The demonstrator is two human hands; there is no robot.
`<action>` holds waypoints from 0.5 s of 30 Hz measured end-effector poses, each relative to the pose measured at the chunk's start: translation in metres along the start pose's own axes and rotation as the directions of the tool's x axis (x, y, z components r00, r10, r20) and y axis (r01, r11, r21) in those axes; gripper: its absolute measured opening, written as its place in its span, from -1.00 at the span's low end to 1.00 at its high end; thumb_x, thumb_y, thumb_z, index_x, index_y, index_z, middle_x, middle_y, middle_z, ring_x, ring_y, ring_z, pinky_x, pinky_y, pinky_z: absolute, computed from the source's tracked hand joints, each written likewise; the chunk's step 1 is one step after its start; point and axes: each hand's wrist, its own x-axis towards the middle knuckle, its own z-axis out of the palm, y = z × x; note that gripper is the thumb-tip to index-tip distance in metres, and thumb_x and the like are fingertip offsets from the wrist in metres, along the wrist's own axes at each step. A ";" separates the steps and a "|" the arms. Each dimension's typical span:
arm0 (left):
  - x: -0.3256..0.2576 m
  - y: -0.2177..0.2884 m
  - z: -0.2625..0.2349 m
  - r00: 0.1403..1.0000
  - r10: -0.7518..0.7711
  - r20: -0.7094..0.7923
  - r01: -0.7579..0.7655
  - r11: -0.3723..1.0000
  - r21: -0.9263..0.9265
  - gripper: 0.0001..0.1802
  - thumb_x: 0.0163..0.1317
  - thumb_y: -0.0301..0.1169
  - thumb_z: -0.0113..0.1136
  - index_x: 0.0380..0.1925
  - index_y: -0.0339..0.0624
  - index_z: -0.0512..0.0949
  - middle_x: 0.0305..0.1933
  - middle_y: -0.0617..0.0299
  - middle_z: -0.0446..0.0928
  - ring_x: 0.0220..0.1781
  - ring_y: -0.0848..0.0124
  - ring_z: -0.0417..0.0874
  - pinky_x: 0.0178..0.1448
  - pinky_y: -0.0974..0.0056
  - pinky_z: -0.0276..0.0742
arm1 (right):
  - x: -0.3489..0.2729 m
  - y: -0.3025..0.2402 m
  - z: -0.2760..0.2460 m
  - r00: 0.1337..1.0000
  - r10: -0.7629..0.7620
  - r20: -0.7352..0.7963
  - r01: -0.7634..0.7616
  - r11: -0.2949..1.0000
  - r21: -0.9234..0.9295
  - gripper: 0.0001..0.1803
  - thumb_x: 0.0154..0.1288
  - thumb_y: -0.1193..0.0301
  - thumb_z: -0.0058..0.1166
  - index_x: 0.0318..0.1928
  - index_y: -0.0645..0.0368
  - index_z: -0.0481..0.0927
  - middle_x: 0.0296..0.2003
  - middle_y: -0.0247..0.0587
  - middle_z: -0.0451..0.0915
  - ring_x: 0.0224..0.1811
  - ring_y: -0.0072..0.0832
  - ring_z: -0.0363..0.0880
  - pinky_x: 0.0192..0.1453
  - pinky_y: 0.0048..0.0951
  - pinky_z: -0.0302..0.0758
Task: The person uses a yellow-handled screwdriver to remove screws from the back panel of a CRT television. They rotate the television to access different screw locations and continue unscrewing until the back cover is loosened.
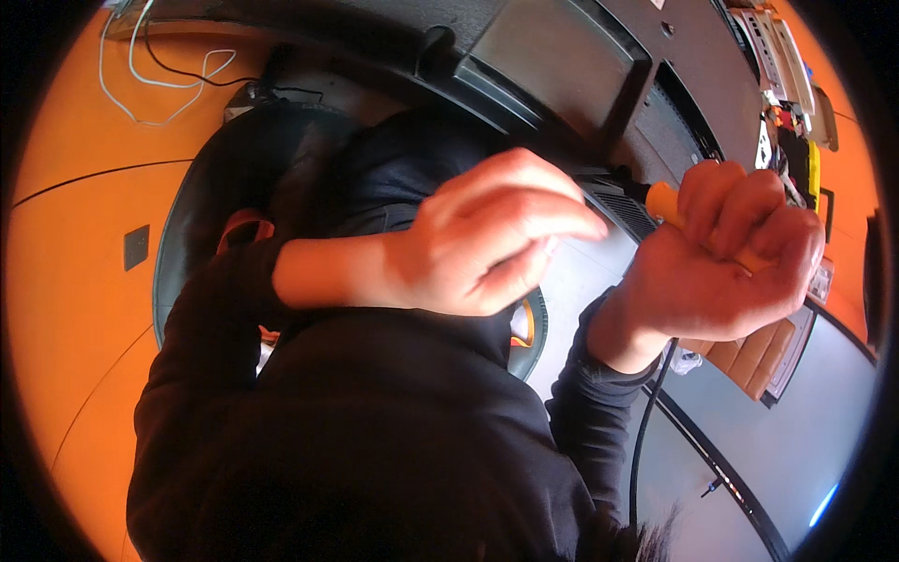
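My right hand is closed in a fist around a tool with a yellow handle. The handle sticks out past the index finger and ends in a dark part; the rest is hidden inside the fist, so its exact kind does not show. To its left, my left hand hovers over my lap with its fingers bent and drawn together, pointing toward the right hand. Anything between those fingertips is too small or hidden to make out. The two hands are apart. A black cable hangs below my right wrist.
Ahead stands a black desk with a dark rectangular panel in a raised frame. Several items, including a yellow-edged object, crowd the far right. A brown ridged seat is at the right. White cable loops at upper left.
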 end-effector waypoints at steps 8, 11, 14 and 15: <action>-0.002 -0.002 0.005 0.986 -0.142 0.083 0.139 0.989 0.046 -0.73 0.03 -0.67 0.05 -0.20 -0.32 0.49 -0.18 0.00 0.50 -0.16 0.23 0.56 -0.13 0.31 0.49 | 0.034 0.011 -0.015 0.690 -0.153 0.708 -0.191 0.905 0.381 -0.69 0.28 0.22 -0.30 -0.59 0.03 0.22 -0.74 -0.42 0.30 -0.78 -0.60 0.24 -0.67 -0.58 0.19; -0.003 -0.004 0.006 0.979 -0.200 0.040 0.198 0.979 0.052 -0.68 0.06 -0.69 -0.01 -0.13 -0.31 0.43 -0.15 0.05 0.42 -0.20 0.27 0.52 -0.19 0.33 0.48 | 0.024 -0.001 -0.016 0.917 -0.058 0.394 0.175 0.948 -0.266 -0.69 0.29 0.25 -0.28 -0.51 0.13 0.37 -0.63 -0.31 0.44 -0.69 -0.63 0.38 -0.61 -0.63 0.27; -0.008 -0.006 0.006 0.983 -0.177 0.042 0.176 0.984 0.034 -0.70 0.06 -0.69 -0.01 -0.16 -0.29 0.45 -0.16 0.06 0.43 -0.21 0.28 0.53 -0.19 0.34 0.49 | 0.015 -0.046 -0.021 0.973 0.155 0.173 0.119 0.307 -0.944 -0.81 0.26 0.34 -0.01 -0.38 0.22 0.48 -0.57 -0.31 0.50 -0.66 -0.67 0.40 -0.57 -0.69 0.26; -0.011 -0.007 0.004 0.978 -0.197 0.072 0.195 0.980 0.028 -0.71 0.06 -0.69 -0.01 -0.17 -0.29 0.45 -0.16 0.07 0.44 -0.21 0.28 0.53 -0.20 0.34 0.50 | 0.011 -0.056 -0.021 0.939 0.260 0.223 0.124 0.350 -0.929 -0.82 0.24 0.35 0.02 -0.37 0.22 0.47 -0.57 -0.30 0.50 -0.67 -0.66 0.40 -0.56 -0.70 0.26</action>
